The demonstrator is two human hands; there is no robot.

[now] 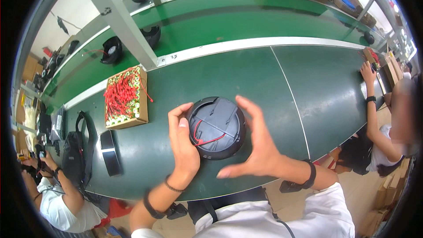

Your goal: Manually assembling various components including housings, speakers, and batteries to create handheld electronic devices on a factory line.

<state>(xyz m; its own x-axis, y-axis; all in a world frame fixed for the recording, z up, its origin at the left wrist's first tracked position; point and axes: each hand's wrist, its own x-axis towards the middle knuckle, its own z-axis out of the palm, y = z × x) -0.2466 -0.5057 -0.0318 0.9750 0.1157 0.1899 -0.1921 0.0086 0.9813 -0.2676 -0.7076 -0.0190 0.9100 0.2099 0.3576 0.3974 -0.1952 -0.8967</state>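
Observation:
A round black plastic housing [216, 128] stands on the dark green table in front of me, its ribbed inside facing up. A thin red wire [211, 140] loops across that inside. My left hand [183, 139] is curled against the housing's left side, thumb and fingers at its rim. On the other side, my right hand [260, 150] is spread wide, its index finger by the upper right edge and its thumb stretched out below. I see nothing in the right hand; whether it touches the housing is hard to tell.
Left of the housing sits a cardboard box [143, 101] full of red-wired parts. A dark phone-like slab [110, 153] and a black bag [76, 154] lie nearer. Black shells [112, 50] rest on the green conveyor [211, 22] behind a metal post [119, 17]. People work at both sides.

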